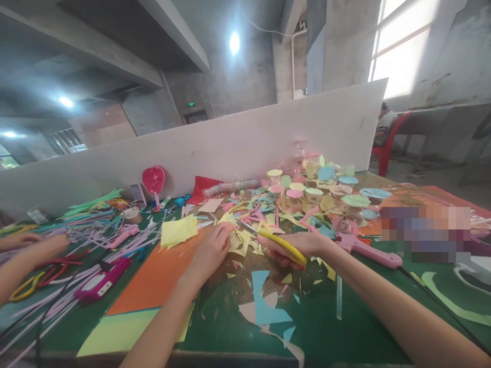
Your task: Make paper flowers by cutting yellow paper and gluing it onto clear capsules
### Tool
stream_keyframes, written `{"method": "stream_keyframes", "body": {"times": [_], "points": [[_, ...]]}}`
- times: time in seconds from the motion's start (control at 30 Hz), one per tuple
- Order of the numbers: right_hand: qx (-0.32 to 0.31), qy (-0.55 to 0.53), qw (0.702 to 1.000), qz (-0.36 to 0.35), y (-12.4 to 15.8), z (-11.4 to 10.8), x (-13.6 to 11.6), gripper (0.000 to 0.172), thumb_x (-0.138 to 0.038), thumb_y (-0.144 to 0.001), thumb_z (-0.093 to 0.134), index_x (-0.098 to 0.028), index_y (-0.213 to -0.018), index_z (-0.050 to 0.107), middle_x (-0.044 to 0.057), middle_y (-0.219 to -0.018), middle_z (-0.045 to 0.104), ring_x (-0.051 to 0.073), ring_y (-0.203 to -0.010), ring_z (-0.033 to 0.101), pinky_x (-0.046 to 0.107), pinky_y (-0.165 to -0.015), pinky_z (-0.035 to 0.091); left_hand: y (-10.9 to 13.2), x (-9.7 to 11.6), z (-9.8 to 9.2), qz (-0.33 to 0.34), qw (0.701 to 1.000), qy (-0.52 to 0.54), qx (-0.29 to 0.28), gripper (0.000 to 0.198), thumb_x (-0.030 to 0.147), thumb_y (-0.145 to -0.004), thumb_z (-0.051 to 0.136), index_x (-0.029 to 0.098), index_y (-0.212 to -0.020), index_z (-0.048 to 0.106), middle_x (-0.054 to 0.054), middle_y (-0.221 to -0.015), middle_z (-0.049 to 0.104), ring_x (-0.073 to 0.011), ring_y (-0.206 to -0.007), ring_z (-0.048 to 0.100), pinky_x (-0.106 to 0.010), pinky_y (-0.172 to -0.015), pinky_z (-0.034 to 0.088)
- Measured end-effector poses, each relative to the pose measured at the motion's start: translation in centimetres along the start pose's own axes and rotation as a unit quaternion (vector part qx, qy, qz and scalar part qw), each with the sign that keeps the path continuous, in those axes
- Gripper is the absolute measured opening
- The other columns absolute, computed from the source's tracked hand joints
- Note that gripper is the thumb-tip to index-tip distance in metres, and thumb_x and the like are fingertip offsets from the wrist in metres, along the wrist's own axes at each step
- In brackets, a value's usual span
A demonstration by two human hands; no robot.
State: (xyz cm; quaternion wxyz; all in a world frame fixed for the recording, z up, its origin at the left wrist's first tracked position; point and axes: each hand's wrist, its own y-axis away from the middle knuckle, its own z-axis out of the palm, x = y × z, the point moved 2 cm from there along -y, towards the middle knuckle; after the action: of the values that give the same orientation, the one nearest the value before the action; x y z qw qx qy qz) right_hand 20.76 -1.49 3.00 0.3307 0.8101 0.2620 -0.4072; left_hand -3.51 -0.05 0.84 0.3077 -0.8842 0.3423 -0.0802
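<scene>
My right hand is shut on a pair of yellow-handled scissors, with the metal blades pointing left toward my left hand. My left hand has its fingers bunched at a yellow paper scrap, close to the blade tips. Both hands are above a scattered heap of pastel paper scraps on a green work mat. A stack of pale yellow paper squares lies to the left of my left hand, and orange card lies under my left wrist.
A co-worker's arm and hand reach in at the left over pink and green paper strips. Pastel paper-topped cups stand at the back. A pink-handled tool, a pink heart-shaped object and a white partition stand around. A seated person is beyond the partition.
</scene>
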Motion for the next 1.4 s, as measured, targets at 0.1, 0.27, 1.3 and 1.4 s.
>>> {"method": "stream_keyframes", "body": {"times": [0.1,0.27,1.3,1.4], "points": [[0.003,0.0,1.0,0.007,0.0,0.0,-0.2,0.056,-0.072,-0.087,0.039,-0.021,-0.064,0.042,-0.004,-0.054,0.044,0.009,-0.04,0.041,0.023,-0.037,0.034,-0.1,0.2,-0.1,0.004,1.0,0.009,-0.003,0.035,0.004,-0.09,0.039,0.022,-0.119,0.048,-0.008,-0.115,0.06,-0.0208,-0.115,0.059,-0.039,-0.097,0.051],[0.021,0.0,1.0,0.009,-0.5,0.1,-0.2,0.053,-0.07,-0.085,0.045,-0.02,-0.065,0.044,-0.004,-0.052,0.046,0.008,-0.039,0.041,0.022,-0.038,0.034,-0.3,0.3,-0.1,0.018,1.0,0.016,0.004,0.034,0.006,-0.09,0.039,0.023,-0.118,0.049,-0.007,-0.113,0.061,-0.0207,-0.113,0.06,-0.04,-0.097,0.052],[0.166,0.214,0.958,0.094,-0.8,-0.3,0.6,0.021,-0.029,-0.095,0.056,-0.011,-0.098,0.067,0.007,-0.094,0.069,0.017,-0.078,0.066,0.029,-0.068,0.053,0.5,-0.8,-0.6,-0.105,0.99,0.07,-0.061,0.025,0.031,-0.098,0.047,0.027,-0.122,0.044,-0.006,-0.129,0.054,-0.0211,-0.125,0.052,-0.036,-0.102,0.045],[0.183,0.229,0.953,0.079,-0.8,-0.3,0.6,0.02,-0.026,-0.09,0.059,-0.011,-0.081,0.068,0.009,-0.079,0.07,0.017,-0.065,0.064,0.023,-0.057,0.044,0.6,-0.8,-1.2,-0.111,0.985,0.086,-0.102,0.027,0.035,-0.097,0.049,0.029,-0.123,0.043,-0.005,-0.131,0.054,-0.0214,-0.126,0.052,-0.036,-0.102,0.045]]}}
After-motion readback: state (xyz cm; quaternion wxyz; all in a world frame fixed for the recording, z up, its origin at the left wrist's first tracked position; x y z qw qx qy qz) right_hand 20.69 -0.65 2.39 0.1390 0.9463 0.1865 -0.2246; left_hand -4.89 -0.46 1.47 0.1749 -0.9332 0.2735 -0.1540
